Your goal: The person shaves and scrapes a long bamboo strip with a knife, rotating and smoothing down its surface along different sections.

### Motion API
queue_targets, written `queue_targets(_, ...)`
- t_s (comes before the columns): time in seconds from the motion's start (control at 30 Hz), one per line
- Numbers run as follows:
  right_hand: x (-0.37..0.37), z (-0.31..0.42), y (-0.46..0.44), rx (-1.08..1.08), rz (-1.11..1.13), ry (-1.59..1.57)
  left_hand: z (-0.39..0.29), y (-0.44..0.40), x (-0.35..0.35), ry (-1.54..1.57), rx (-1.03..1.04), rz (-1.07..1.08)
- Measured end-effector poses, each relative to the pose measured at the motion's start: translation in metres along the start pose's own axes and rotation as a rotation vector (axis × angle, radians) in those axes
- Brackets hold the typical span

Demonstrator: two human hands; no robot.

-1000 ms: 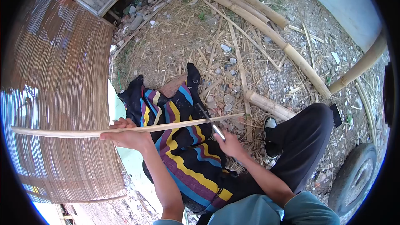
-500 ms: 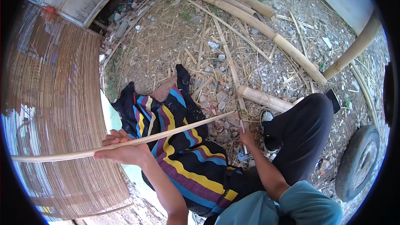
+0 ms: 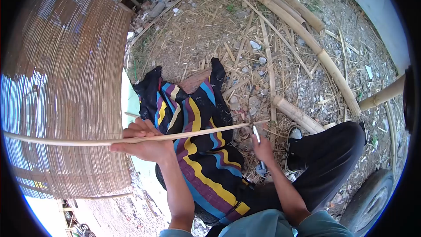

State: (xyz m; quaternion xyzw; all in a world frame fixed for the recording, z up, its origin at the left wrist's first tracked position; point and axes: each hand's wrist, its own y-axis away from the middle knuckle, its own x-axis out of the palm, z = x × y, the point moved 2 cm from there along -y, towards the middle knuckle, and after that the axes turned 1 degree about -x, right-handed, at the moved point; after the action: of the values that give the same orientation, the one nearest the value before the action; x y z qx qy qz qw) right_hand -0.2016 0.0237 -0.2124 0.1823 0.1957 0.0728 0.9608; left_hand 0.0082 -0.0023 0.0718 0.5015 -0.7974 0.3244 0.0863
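A long, pale bamboo strip (image 3: 197,133) runs from the left edge across my lap. My left hand (image 3: 144,145) is closed around it, palm up, with the fingers curled over. Near the strip's right end, my right hand (image 3: 264,150) grips a knife (image 3: 256,134), whose dark handle end sticks out below the fist. The blade meets or crosses the strip close to its tip; exact contact is too small to tell. Under the strip, a black cloth (image 3: 206,173) with yellow, blue and purple stripes covers my leg.
Thick bamboo poles (image 3: 302,33) lie at the upper right, and a shorter bamboo piece (image 3: 298,114) is by my shoe (image 3: 293,142). A slatted bamboo screen (image 3: 83,87) stands at left. A tyre (image 3: 368,199) sits at lower right. Shavings and stones litter the ground.
My view has shifted, so the ground things appear farther right. The strip lies more level, and the knife in my right hand has tilted, its handle end now swung to the right.
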Motion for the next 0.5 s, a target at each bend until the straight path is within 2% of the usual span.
queue_targets(0.03, 0.004, -0.036, -0.015, -0.109, -0.069, 0.054, -0.001, 0.005, 0.002, 0.073, 0.020, 0.071)
queue_targets(0.07, 0.010, -0.049, -0.020, -0.100, -0.075, 0.048, -0.003, 0.012, 0.007, 0.154, 0.056, 0.189)
queue_targets(0.13, 0.002, -0.045, -0.019, 0.212, 0.019, -0.086, -0.006, 0.019, 0.014, 0.173, 0.074, 0.298)
queue_targets(0.17, 0.002, -0.040, -0.012, 0.258, 0.034, -0.205, -0.006, 0.019, 0.015, 0.192, 0.057, 0.305)
queue_targets(0.23, -0.002, -0.006, 0.004, 0.261, 0.077, -0.285, -0.001, 0.011, 0.012, 0.128, 0.037, 0.113)
queue_targets(0.27, 0.001, 0.002, 0.010, 0.177, 0.102, -0.299, 0.002, 0.005, 0.011, 0.139, 0.018, 0.111)
queue_targets(0.3, -0.005, 0.031, 0.023, 0.186, 0.174, -0.325, 0.005, -0.001, 0.007, 0.100, 0.011, 0.073)
queue_targets(0.33, -0.007, 0.051, 0.031, 0.129, 0.218, -0.296, 0.006, -0.001, 0.001, 0.054, 0.008, 0.027)
queue_targets(0.37, 0.002, 0.052, 0.036, -0.076, 0.179, -0.220, 0.005, -0.001, 0.006, -0.002, 0.018, -0.061)
queue_targets(0.47, -0.009, 0.104, 0.059, -0.040, 0.384, -0.300, 0.002, 0.003, 0.012, 0.017, -0.009, -0.004)
queue_targets(0.5, -0.006, 0.101, 0.060, -0.042, 0.401, -0.294, 0.003, 0.002, 0.008, 0.031, 0.012, 0.064)
